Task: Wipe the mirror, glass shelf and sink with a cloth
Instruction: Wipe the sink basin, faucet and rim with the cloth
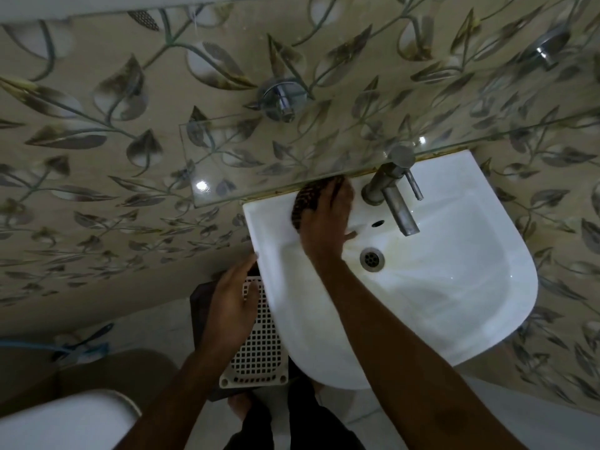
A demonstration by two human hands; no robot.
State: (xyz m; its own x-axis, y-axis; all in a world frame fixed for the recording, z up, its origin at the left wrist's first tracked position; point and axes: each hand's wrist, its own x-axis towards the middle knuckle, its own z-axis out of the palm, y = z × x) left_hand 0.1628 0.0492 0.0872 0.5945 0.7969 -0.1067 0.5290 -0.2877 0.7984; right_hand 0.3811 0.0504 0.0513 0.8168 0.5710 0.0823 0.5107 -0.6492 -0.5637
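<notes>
A white sink (487, 287) hangs on the patterned wall, with a steel tap (394, 199) at its back rim and a drain (371, 258) in the bowl. My right hand (326, 222) presses a dark checked cloth (306, 199) onto the sink's back left ledge, just left of the tap. A clear glass shelf (259, 164) juts out above that ledge and partly covers the cloth's far end. My left hand (232, 300) rests on the sink's left outer edge with straight fingers and holds nothing. The mirror is out of view.
A white plastic grid-pattern stool or basket (259, 349) stands on the floor under the sink's left side. A toilet lid (61, 420) shows at bottom left. A blue hose (35, 346) lies on the floor. Steel wall fittings (281, 97) hold the shelf.
</notes>
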